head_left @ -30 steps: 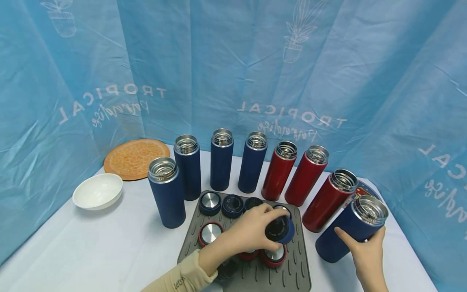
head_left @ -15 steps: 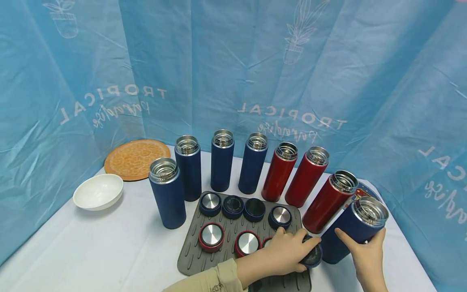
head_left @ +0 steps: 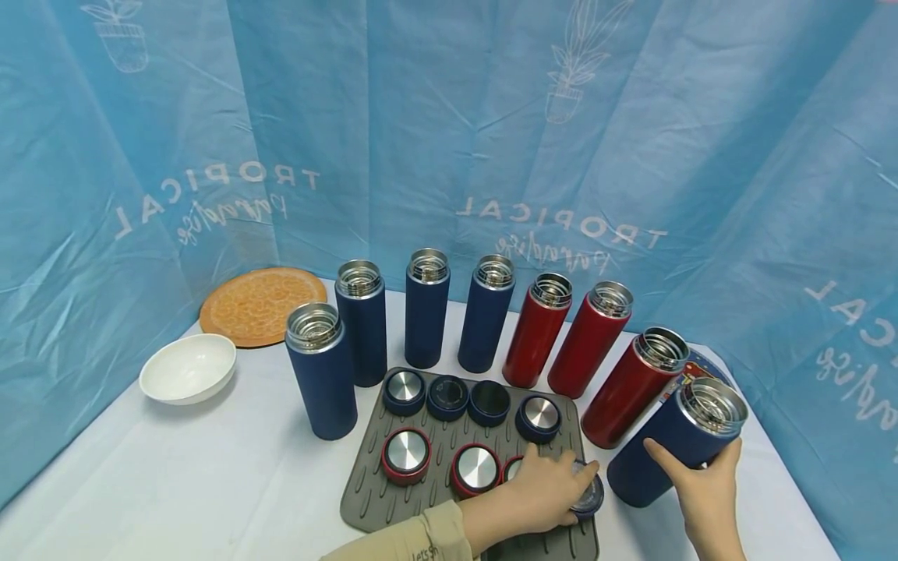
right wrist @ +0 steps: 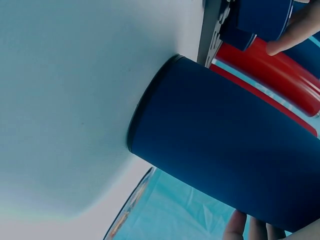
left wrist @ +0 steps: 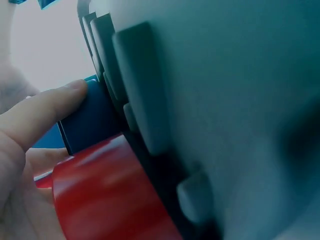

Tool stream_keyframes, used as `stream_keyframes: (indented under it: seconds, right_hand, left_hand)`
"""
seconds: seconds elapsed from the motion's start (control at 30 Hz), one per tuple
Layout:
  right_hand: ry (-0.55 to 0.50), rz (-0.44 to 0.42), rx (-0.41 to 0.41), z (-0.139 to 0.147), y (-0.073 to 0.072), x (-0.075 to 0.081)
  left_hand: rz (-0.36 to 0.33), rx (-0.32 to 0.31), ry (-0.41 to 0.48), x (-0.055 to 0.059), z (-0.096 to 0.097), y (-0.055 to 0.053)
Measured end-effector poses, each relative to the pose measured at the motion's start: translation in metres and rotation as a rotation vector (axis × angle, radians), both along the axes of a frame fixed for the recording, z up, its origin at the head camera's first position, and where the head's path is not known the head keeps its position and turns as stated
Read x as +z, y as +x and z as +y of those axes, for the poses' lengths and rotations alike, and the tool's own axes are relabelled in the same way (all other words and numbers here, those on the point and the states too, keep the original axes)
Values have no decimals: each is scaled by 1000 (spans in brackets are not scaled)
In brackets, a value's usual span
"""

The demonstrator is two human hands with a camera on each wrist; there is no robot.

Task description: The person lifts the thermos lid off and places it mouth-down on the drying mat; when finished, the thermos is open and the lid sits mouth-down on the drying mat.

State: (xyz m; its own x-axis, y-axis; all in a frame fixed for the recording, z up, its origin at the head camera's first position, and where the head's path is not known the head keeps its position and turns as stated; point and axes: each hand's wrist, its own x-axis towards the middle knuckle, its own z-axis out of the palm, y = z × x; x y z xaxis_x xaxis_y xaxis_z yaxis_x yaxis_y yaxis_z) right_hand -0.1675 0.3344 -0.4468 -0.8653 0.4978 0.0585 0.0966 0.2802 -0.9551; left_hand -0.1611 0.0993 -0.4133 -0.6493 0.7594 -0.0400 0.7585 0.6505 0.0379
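In the head view my left hand (head_left: 543, 491) is over the right part of the grey ridged mat (head_left: 372, 491), with its fingers round a blue bottle lid (head_left: 589, 491). The left wrist view has the thumb on that blue lid (left wrist: 92, 117), low against the mat, close by a red lid (left wrist: 110, 195). My right hand (head_left: 705, 491) grips an uncapped blue vacuum bottle (head_left: 666, 444) standing right of the mat; its bare steel mouth faces up. Fingers of the right hand (right wrist: 250, 227) lie along the bottle's side in the right wrist view.
Several blue lids (head_left: 489, 403) line the mat's far side; red lids (head_left: 407, 452) sit nearer. Open blue bottles (head_left: 426, 312) and red bottles (head_left: 536, 331) stand in an arc behind. At left are a white bowl (head_left: 189, 370) and an orange round mat (head_left: 263, 308).
My left hand has carried the blue lid rightward and down from above the mat's lids to the mat's right edge, lastly slightly back left. The right hand and its bottle stay put.
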Motion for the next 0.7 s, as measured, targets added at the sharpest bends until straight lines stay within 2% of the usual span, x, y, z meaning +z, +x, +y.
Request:
stream_keyframes:
  seconds: [0.1,0.17,0.4,0.53,0.57,0.6,0.7]
  right_hand:
    - [12,-5,-12,13,-8,-17]
    - [11,-7,-4,9,-5,-11]
    - [-31,-32,-1,-35,23,50]
    - [-84,-15,-16,-47,30,67]
    - [-86,2,-36,-50,31,69]
    - [-84,55,-64,-51,32,69]
    - [12,310,-157,-56,37,69]
  left_hand:
    - [-6,3,-7,-2,0,-1]
    - [-10,-1,-11,-2,-1,-2]
    - [-24,-15,-20,-4,0,-2]
    - [0,-30,-10,-4,-3,-2]
    - [1,-38,5,-2,-6,-3]
    - [8,-45,18,0,-8,-3]
    - [-11,-44,68,16,-21,-6]
